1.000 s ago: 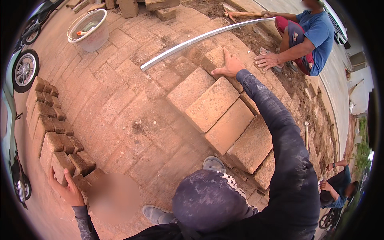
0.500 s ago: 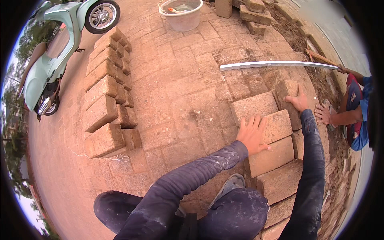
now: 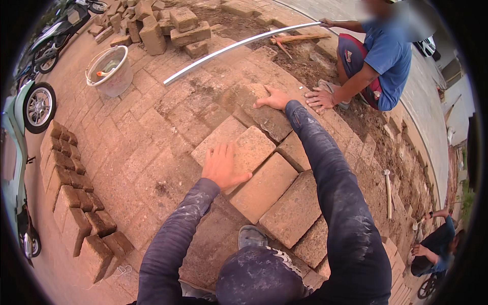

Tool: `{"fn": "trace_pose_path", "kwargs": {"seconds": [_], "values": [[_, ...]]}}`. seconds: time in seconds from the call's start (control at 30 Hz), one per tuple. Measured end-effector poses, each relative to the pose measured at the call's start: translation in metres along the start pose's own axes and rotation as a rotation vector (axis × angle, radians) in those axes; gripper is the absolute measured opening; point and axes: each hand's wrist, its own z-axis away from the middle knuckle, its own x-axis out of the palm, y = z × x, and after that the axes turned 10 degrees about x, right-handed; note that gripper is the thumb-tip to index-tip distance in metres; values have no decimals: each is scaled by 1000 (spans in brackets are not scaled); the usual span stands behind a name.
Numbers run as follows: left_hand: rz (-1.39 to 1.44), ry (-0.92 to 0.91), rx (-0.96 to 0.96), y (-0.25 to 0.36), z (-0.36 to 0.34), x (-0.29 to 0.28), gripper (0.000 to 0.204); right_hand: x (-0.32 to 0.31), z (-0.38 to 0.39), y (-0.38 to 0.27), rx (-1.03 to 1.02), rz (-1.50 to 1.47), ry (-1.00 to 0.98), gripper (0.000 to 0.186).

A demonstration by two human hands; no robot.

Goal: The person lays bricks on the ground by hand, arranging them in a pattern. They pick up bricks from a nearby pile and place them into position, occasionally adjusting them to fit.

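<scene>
Two-handed contact.
Left hand: fingers spread flat on near brick, ungripped. Right hand: fingers parted over far brick; hold unclear.

A hand could pass over the flat paving left of centre, between the row of upright paver blocks at lower left and the left hand. At upper centre the metal straightedge crosses the way, the bucket near its left end. Right of the right hand, a co-worker's hand obstructs; at bottom centre, a knee.
</scene>
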Motion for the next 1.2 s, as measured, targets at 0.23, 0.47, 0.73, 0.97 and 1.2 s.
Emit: {"fn": "trace_pose_path", "kwargs": {"seconds": [0.23, 0.47, 0.73, 0.97, 1.2], "values": [[-61, -132, 90, -2, -10, -15, 104, 4, 1, 21, 2, -77, 2, 132], [-89, -70, 20, 14, 12, -4, 110, 7, 0, 19, -14, -120, -33, 132], [-218, -335, -104, 29, -3, -22, 125, 3, -3, 24, -11, -112, -30, 133], [-55, -278, -144, 9, 9, -33, 121, 6, 6, 3, -4, -105, -19, 133], [67, -474, -315, -9, 90, -105, 122, 17, 12, 16, 15, -63, 26, 130]]}}
